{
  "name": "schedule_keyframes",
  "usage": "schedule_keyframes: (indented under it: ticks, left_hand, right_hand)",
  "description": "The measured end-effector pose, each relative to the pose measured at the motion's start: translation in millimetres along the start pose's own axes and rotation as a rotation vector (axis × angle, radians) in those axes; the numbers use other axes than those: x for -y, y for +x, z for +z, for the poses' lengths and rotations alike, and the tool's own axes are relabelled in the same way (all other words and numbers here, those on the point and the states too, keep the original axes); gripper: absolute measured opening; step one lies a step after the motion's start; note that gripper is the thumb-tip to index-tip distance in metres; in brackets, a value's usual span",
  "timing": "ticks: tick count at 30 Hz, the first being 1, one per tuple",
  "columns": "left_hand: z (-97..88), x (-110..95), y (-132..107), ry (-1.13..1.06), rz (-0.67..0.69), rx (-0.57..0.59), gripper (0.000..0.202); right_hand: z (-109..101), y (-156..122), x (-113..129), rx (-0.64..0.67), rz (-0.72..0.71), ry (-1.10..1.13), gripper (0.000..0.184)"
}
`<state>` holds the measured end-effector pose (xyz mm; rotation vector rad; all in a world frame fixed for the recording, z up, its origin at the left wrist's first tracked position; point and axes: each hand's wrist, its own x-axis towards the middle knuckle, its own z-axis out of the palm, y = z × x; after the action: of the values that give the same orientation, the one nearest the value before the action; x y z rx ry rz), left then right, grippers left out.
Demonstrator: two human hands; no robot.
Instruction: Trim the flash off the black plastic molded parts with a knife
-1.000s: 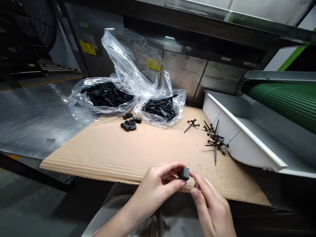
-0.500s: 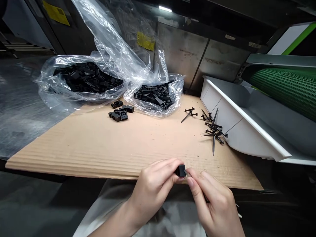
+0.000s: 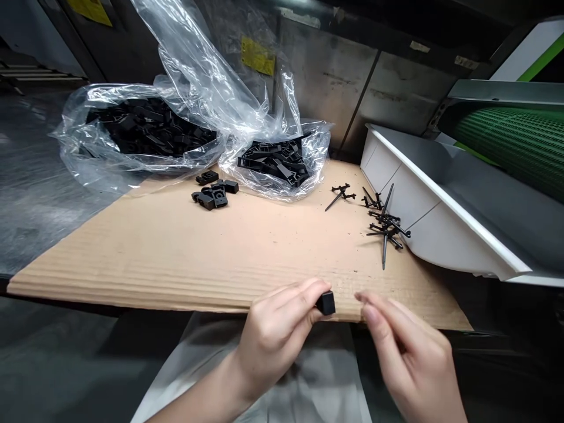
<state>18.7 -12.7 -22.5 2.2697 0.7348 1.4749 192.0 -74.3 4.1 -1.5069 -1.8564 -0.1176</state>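
Between the thumb and fingers of my left hand (image 3: 282, 323) is a small black plastic block (image 3: 326, 302), its square end facing right. This hand is just over the front edge of the cardboard sheet (image 3: 264, 252). My right hand (image 3: 405, 335) is apart from the block, a short way to its right. Its thumb and forefinger are pinched together; whatever they hold, if anything, is too small to make out. Beyond, on the cardboard, lies a little group of similar black plastic parts (image 3: 214, 194).
Two clear plastic bags full of black parts, a larger one (image 3: 145, 129) and a smaller one (image 3: 282, 164), stand at the back. Thin black branched plastic sprues (image 3: 385, 226) lie by a pale grey tray (image 3: 440, 205) on the right. Green mesh (image 3: 520, 141) is above the tray.
My right hand has drawn away to the right from the block, which it was touching or nearly touching. My left hand keeps hold of the block. The view has shifted slightly.
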Motion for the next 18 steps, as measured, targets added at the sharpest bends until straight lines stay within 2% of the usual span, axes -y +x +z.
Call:
schedule_keyframes:
  ticks: [4, 11, 16, 18]
  left_hand:
    - [1.7, -1.2, -0.8, 0.023, 0.001, 0.003, 0.027]
    - [0.4, -1.6, -1.8, 0.057, 0.011, 0.013, 0.023]
    - [1.8, -0.6, -4.0, 0.096, 0.032, 0.014, 0.025]
    - [2.0, -1.2, -4.8, 0.094, 0.053, 0.008, 0.025]
  right_hand:
    - [5.2, -7.4, 11.8, 0.030, -0.075, 0.052, 0.014]
    - [10.4, -6.0, 13.0, 0.109, -0.068, 0.060, 0.013]
    - [12.7, -6.2, 12.8, 0.125, 0.028, 0.068, 0.017]
    - [13.8, -4.9, 8.5, 0.077, 0.058, -0.001, 0.018]
